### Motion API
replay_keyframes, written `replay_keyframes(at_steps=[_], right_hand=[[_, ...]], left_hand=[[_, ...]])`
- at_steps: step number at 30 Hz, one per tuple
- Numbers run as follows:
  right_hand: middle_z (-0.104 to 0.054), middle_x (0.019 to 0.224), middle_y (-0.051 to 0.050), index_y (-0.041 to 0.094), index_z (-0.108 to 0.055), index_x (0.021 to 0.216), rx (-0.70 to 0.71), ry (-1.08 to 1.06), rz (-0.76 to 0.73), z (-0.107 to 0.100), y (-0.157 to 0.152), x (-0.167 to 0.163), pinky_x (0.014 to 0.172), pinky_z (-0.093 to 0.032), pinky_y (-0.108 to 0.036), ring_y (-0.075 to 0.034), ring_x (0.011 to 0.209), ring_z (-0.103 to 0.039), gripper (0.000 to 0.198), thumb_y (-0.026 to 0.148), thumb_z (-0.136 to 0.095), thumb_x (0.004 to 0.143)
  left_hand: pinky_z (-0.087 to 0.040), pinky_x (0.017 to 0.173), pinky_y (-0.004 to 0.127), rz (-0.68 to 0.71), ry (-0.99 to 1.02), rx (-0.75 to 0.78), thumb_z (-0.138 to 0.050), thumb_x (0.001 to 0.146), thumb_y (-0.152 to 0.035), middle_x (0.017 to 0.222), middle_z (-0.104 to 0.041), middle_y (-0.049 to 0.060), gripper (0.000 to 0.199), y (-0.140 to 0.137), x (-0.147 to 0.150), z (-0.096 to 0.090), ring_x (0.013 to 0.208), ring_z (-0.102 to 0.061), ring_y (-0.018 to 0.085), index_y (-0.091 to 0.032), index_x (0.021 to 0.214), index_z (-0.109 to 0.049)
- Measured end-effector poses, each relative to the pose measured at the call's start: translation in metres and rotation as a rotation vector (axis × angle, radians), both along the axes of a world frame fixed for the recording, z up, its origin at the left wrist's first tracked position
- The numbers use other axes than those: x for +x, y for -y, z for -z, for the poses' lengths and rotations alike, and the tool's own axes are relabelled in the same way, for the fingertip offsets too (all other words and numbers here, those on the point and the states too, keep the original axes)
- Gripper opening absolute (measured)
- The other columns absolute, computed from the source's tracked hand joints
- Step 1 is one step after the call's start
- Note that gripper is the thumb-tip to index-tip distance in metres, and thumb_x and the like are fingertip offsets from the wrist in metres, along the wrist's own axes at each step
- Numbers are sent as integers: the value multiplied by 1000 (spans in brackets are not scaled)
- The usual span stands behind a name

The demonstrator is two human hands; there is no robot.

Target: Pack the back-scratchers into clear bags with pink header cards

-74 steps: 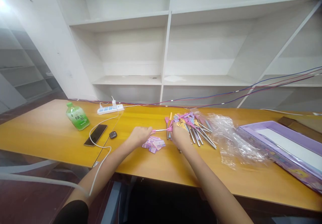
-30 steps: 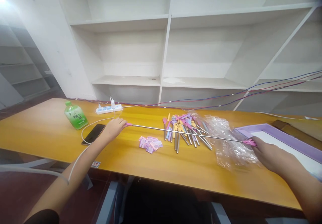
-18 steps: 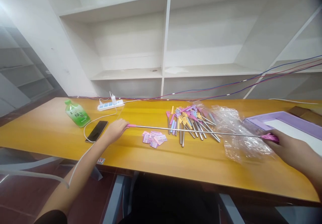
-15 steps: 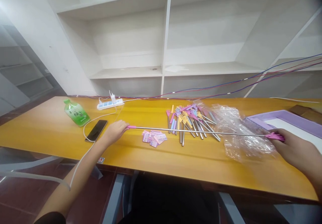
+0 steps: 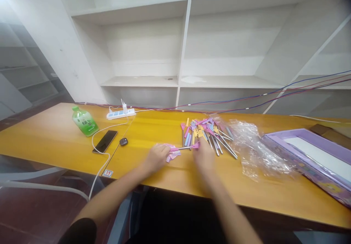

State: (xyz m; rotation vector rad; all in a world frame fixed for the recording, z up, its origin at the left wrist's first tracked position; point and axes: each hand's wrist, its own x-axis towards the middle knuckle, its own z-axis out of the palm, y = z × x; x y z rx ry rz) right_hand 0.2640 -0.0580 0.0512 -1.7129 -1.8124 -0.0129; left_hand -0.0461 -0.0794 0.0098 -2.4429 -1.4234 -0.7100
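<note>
Head view. Over the surface (image 5: 164, 180), between both hands: a pink-ended metal rod (image 5: 184, 147), nearly level. With the left hand (image 5: 157, 159), gripped at the handle, fingers closed around it; with the right hand (image 5: 204, 158), motion-blurred, held at the hand-shaped tip, fingers curled narrow. Beside the left hand: pink cards (image 5: 174, 156), partly covered. Just beyond the right: piled hand-tipped rods (image 5: 210, 127), near clear wrapping (image 5: 257, 152).

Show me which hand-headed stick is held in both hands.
The pink-handled metal stick with a pink head, spanning the left hand and right hand; the other multicoloured sticks lie heaped on the yellow-brown wooden table.
</note>
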Motion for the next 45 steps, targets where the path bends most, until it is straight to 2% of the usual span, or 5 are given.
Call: replay_keyframes(at_steps=[4,13,24,29,45], right_hand=[[-68,87,-7,21,-56,94,-32,-26,-113,30,4,-62,65,-35,-28,-20,75,-59,12,12,-49,89],[-70,90,-6,21,-55,126,-243,1,-251,58,6,-16,65,-35,-28,-21,77,-64,29,26,-50,98],[-59,126,-30,7,-62,128,-37,177,531,53,-7,142,89,-46,-51,-42,111,-60,57,53,-42,100],[-55,142,-25,13,-60,137,-57,218,519,68,-12,161,105,-35,-61,-44,130,-46,66,63,-36,100],[-65,122,-30,3,-64,122,-199,459,375,54,-139,171,102,-32,-51,-40,123,-51,46,38,-59,93]], left_hand=[[-41,71,33,-4,11,7,-47,107,-32,85,-68,7,26,12,21,13,80,-59,21,-20,97,-67],[-49,80,34,133,98,-62,-42,108,-28,94,-70,7,30,17,0,26,90,-62,22,-22,117,-70],[-51,78,33,42,416,-298,-40,109,-38,91,-67,7,36,20,-15,23,87,-63,21,-23,117,-71],[-51,77,34,58,416,-327,-38,108,-42,88,-66,7,38,20,-14,22,84,-63,21,-22,108,-71],[-54,88,36,8,463,-336,-39,108,-39,108,-73,9,36,26,-26,24,101,-68,23,-25,124,-68]])
